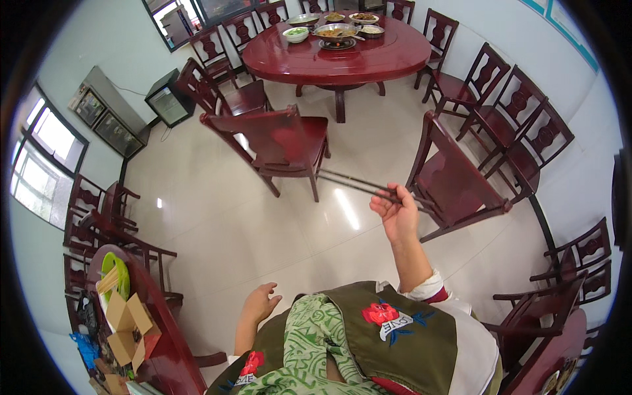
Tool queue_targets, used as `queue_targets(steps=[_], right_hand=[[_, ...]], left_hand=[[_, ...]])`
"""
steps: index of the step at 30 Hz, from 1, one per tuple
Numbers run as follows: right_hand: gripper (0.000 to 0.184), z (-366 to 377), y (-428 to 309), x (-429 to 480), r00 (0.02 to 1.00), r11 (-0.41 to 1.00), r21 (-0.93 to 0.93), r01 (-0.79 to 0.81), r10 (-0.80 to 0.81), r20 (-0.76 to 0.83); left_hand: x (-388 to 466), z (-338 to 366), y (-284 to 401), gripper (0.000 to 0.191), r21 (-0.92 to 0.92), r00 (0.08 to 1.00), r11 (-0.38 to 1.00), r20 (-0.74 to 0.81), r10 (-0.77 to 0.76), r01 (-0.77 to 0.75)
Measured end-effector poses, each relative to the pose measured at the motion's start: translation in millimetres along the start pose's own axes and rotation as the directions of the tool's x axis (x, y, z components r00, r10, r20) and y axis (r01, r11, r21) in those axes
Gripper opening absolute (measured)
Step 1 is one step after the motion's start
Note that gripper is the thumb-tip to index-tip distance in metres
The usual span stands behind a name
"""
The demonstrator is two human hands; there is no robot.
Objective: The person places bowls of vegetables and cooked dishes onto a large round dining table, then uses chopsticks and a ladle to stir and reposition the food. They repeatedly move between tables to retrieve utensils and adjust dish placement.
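A pair of long dark chopsticks (353, 181) lies in the fingers of my right hand (397, 213), raised in front of me and pointing left. Their slim ends appear beside a leg of a red wooden chair (276, 148), though whether they touch it I cannot tell. Low in front of my jacket, my left hand (259, 303) holds nothing, its fingers loosely bent and apart. A large round red wooden table (296, 69) stands ahead. On it are a steel pan of food (336, 32) over a burner with a small glow, a white bowl of greens (296, 34) and several other dishes.
Another red chair (454, 182) stands close to my right hand. More chairs (523, 98) line the right wall. At lower left, a table (168, 340) bears an open cardboard box (131, 328) and a green basket (121, 271). A disinfection-type cabinet (111, 118) and a small glass-door fridge (170, 101) stand left.
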State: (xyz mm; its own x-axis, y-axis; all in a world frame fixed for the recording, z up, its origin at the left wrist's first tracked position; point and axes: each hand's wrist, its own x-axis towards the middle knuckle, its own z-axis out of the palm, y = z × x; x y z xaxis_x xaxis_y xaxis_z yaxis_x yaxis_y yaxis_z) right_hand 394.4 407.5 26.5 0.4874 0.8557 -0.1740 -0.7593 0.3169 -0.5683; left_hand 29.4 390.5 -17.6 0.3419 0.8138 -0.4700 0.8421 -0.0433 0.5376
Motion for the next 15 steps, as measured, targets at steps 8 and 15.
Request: queue_targets(steps=[8,15], right_hand=[[0.02,15.7,-10.2,90.1,0.985,0.796,-0.605,0.014,0.091,0.143],[0.02,65.7,-32.3,230.4,0.937,0.173,-0.93,0.324,0.078,0.341]], left_hand=[[131.9,-19.9,47.2,0.043,0.124,0.976,0.981,0.18,0.125,-0.148],[296.1,-58.1,122.1,0.039,0.17,0.918,0.902,0.041,0.395,-0.396]])
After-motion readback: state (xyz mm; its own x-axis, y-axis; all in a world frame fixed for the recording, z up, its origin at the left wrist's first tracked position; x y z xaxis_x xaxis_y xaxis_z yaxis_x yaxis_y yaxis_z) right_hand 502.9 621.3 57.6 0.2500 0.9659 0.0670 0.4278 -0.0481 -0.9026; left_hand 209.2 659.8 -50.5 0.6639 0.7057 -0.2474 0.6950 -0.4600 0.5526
